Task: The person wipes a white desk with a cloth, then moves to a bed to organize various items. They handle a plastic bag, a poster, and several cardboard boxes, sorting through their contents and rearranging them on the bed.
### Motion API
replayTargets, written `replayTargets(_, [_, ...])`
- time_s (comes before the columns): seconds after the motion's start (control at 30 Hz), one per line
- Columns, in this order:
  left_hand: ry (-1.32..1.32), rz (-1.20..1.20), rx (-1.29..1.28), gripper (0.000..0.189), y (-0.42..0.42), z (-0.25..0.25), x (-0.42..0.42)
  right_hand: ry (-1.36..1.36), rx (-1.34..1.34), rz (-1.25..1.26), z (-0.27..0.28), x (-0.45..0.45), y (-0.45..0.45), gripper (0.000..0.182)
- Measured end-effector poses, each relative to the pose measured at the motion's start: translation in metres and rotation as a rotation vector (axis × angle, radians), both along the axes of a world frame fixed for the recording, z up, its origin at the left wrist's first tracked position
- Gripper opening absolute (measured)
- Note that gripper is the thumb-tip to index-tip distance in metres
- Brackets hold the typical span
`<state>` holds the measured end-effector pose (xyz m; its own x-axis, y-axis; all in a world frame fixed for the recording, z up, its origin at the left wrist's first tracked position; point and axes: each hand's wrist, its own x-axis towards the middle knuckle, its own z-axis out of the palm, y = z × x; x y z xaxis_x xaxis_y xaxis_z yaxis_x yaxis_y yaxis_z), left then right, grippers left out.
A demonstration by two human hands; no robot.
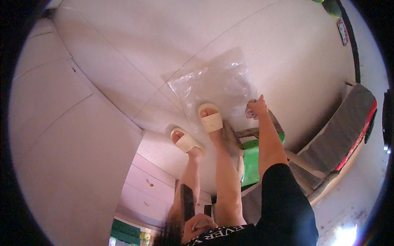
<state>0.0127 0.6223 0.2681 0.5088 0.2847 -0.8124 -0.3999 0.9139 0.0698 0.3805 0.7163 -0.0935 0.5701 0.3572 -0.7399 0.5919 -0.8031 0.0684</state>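
Observation:
My right hand (259, 106) reaches out low at the centre right, its fingers closed around a small crumpled, see-through thing (251, 111); one finger sticks out. Beside it, a clear plastic bag or sheet (212, 83) lies spread on the floor, in front of my feet in cream slide sandals (212, 123). Whether the crumpled thing joins the plastic sheet cannot be told. My left hand (200, 223) is curled close to my chest at the bottom edge. A dark flat strip (187, 201) rises near it; whether the hand grips it is unclear.
A low wooden stool with a green covering (251, 163) stands under my right forearm. A wooden seat with a grey cushion (334, 135) is at the right. Pale cabinet drawers (150, 185) and a large pale panel (70, 129) are at the left.

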Motion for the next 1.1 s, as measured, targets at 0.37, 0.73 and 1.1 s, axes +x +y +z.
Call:
replayTargets(0.37, [-0.312, 0.227, -0.164, 0.033, -0.061, 0.002, -0.052, 0.026, 0.623, 0.225, 0.124, -0.082, 0.032, 0.034])
replayTargets(0.73, [0.678, -0.127, 0.674, 0.038, 0.122, 0.217, 0.029, 0.4, 0.819, 0.695, 0.504, -0.1, 0.009, 0.02])
replayTargets(1.1, [0.618, 0.106, 1.231, 0.068, 0.2, 0.376, 0.015, 0.487, 0.837, 1.083, 0.785, -0.098, 0.035, 0.014])
